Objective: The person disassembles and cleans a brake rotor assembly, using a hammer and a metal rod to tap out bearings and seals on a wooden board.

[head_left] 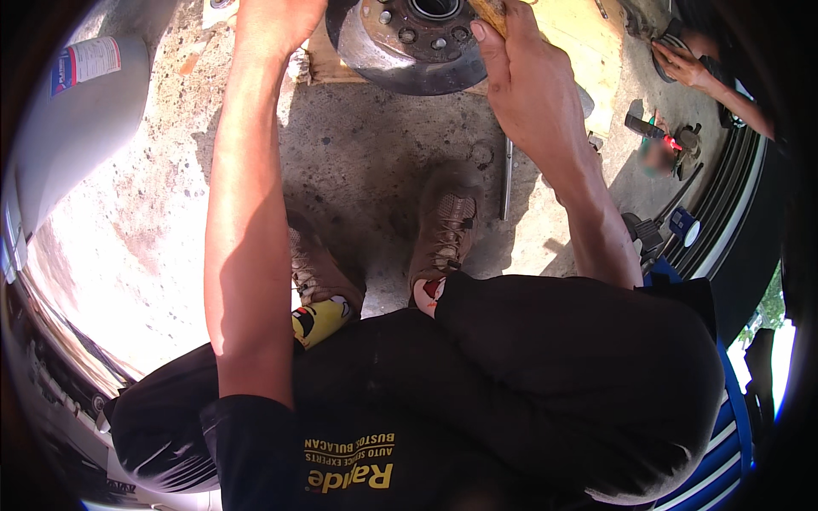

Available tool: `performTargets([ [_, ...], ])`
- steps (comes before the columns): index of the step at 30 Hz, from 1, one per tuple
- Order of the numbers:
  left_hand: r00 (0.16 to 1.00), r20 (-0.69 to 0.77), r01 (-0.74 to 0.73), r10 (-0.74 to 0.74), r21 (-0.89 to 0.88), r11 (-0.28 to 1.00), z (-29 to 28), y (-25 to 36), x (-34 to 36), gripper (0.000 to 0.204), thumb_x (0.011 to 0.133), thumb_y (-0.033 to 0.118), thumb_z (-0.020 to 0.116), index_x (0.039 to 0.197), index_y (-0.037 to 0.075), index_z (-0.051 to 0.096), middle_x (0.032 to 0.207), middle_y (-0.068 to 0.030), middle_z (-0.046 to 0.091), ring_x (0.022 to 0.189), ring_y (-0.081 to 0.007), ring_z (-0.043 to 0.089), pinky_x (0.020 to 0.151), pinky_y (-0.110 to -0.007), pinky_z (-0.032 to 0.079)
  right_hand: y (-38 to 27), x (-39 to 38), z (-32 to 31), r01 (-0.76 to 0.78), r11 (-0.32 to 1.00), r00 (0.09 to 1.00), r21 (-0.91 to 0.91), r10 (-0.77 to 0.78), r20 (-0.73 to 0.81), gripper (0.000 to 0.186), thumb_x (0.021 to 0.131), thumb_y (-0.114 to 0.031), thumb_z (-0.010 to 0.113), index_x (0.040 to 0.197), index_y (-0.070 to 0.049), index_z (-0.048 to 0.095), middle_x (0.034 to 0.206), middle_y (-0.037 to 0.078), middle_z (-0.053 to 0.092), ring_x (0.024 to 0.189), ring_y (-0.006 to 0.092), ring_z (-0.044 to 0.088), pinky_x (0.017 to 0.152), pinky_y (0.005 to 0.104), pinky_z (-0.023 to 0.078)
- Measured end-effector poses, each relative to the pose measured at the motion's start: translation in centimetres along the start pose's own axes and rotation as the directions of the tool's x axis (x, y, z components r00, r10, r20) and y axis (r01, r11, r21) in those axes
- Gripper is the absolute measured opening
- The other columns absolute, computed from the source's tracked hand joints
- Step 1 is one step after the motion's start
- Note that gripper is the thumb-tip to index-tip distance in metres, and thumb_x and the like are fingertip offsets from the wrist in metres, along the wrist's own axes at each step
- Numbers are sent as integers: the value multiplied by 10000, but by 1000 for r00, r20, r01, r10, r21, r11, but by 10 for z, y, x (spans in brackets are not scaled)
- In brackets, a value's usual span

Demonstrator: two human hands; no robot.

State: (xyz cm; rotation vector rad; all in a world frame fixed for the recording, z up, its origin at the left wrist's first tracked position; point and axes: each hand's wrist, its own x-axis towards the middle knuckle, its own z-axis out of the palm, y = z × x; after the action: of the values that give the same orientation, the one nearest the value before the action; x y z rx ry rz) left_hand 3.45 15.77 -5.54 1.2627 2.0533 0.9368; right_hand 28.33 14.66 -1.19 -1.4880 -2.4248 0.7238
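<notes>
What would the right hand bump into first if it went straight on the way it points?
The right hand, gripping the yellow handle, would probably meet the disc first; depth is unclear, so it might pass above instead.

Right hand (532, 81) grips yellow handle (490, 12) beside brake disc (417, 80) on wooden board (592, 43); left hand (277, 21), partly out of frame, near disc. Metal bar (507, 180) lies on concrete floor (383, 128).

yellow lettering (350, 464) on black shirt (256, 447), printed label (87, 66) on grey container (94, 123)

Brake disc (407, 49) lies on board (595, 53); container (95, 128) left.
</notes>
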Motion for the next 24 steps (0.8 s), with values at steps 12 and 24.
performTargets([
  [12,996,-79,39,-46,-96,995,10,25,-12,243,993,193,660,929,-38,702,799,-87,699,768,-157,597,744,-343,476,27,6,12,76,989,993,-129,-64,99,263,1058,-228,519,1084,30,481,754,309,647,719,518,652,630,586,499],
  [24,759,565,-272,324,-177,946,30,35,-36,113,965,133,606,999,65,690,860,-27,648,771,-163,585,686,-315,436,47,-24,-16,-180,979,975,96,190,-117,415,1048,-377,621,1231,-6,591,657,135,614,572,273,629,570,420,475],
])
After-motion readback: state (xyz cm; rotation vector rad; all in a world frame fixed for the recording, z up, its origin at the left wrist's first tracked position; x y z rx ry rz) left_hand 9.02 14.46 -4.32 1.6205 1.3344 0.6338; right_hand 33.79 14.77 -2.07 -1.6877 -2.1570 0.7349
